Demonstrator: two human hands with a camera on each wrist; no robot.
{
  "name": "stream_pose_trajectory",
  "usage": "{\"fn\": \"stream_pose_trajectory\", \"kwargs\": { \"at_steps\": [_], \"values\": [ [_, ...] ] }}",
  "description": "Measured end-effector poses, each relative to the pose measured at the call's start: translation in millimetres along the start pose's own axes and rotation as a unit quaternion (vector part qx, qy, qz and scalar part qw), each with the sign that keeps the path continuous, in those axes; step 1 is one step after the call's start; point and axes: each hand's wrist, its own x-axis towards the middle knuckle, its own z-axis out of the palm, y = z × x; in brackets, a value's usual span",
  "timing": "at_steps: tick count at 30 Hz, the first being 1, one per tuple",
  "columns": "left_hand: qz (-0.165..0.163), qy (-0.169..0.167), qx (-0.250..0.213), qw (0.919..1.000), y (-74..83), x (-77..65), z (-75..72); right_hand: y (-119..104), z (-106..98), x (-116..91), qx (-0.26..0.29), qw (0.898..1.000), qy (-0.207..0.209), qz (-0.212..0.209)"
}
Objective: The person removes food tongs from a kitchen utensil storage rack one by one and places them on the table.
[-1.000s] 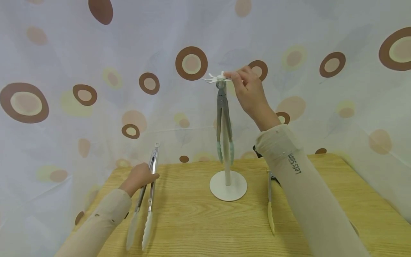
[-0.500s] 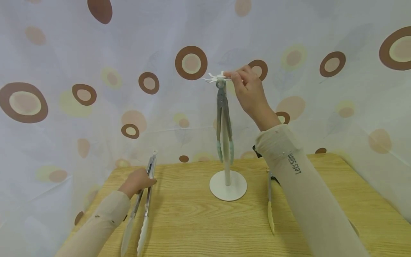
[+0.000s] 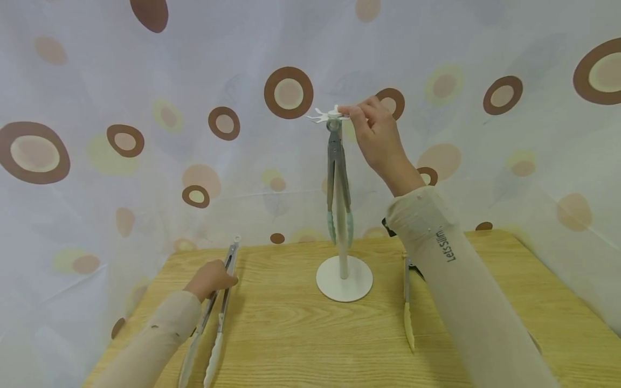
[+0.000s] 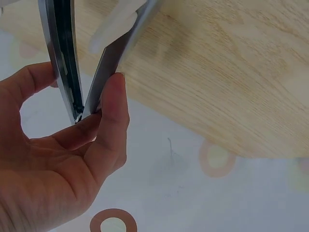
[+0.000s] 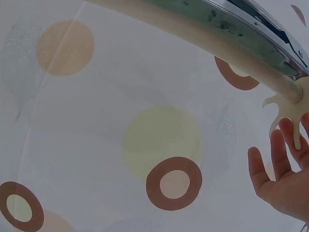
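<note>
My left hand [image 3: 211,279] grips a pair of metal tongs [image 3: 214,353] with white tips, over the table's left side. Its ring end points up and away, and the white tips point toward me. In the left wrist view, fingers and thumb [image 4: 113,96] clasp the tongs [image 4: 60,53] near the hinge, with the arms spread. My right hand [image 3: 378,132] pinches a prong of the white hook top [image 3: 320,116] on a utensil stand [image 3: 342,264]. From that top, grey tongs [image 3: 335,153] with mint tips hang by their ring against the pole.
Yellow-tipped tongs [image 3: 409,328] lie on the wooden table [image 3: 291,334] right of the stand, partly hidden by my right sleeve [image 3: 466,280]. The stand's round white base [image 3: 327,285] rests mid-table toward the back. A patterned curtain [image 3: 271,32] hangs behind the table.
My left hand has lowered slightly, and the white-tipped tongs have come down and toward me, their ring end lower. My right hand and the hanging tongs stay in place.
</note>
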Motion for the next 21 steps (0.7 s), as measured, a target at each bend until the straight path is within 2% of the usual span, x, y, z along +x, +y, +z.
{"fn": "stream_pose_trajectory", "kwargs": {
  "at_steps": [5, 10, 21],
  "values": [
    [0.009, -0.001, 0.018, 0.9998, 1.4, 2.1, 6.9, 0.0, 0.6, -0.3, 0.004, 1.000, 0.002, 0.001],
    [0.019, 0.013, 0.045, 0.9987, 0.5, 6.1, 14.2, -0.1, 0.6, -0.1, 0.000, 1.000, 0.001, 0.002],
    [0.013, 0.012, 0.068, 0.9975, -0.3, 11.6, 27.6, -0.3, 0.2, 0.1, -0.003, 1.000, 0.004, 0.000]
  ]
}}
